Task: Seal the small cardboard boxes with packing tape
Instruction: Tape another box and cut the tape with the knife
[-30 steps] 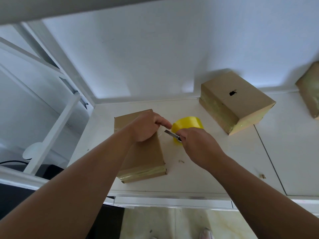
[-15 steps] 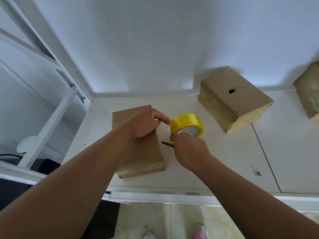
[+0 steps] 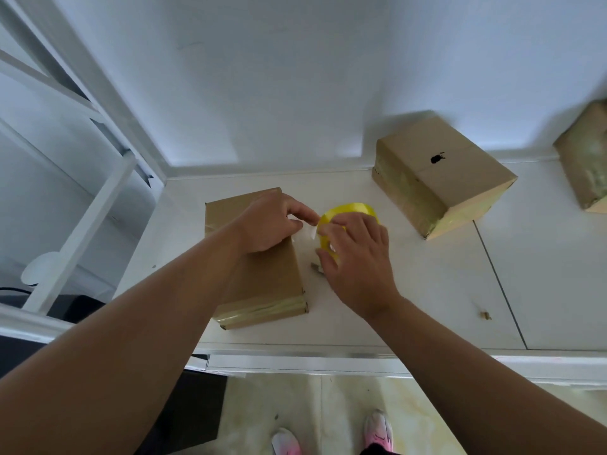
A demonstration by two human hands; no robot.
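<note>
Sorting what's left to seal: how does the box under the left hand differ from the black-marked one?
The near box lies flat and low; the marked box stands taller. The left hand rests on the near box, pinching a tape strip; the marked box sits untouched by the wall. Both are brown cardboard, each with a taped side.

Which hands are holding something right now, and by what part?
The left hand pinches the free end of the tape strip at the edge of the box. The right hand grips the yellow tape roll around its rim.
</note>
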